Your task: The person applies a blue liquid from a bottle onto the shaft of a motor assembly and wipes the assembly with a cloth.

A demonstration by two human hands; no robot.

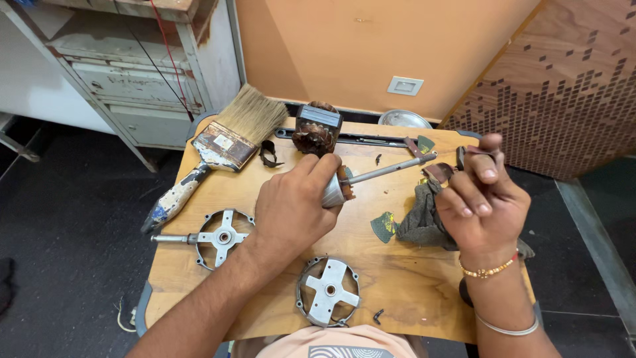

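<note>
Left hand (291,205) is clamped on the rotor (339,187); its shaft (391,169) runs up-right toward the right hand (480,199), the nearer free hand, which pinches a small dark strip (478,151).

1. Surface (411,285): light brown wood grain.
2. Paintbrush (222,142): tan bristles, white paint-flecked handle.
3. End covers (328,292): silver-grey metal.
4. Cloth (424,219): dark grey.
5. Wall (371,46): plain orange.
6. Floor (66,219): dark grey.

Open tabletop (404,282) between near bracket (328,290) and cloth (424,219); paintbrush (215,149) and wound stator (317,127) crowding the far edge.
</note>
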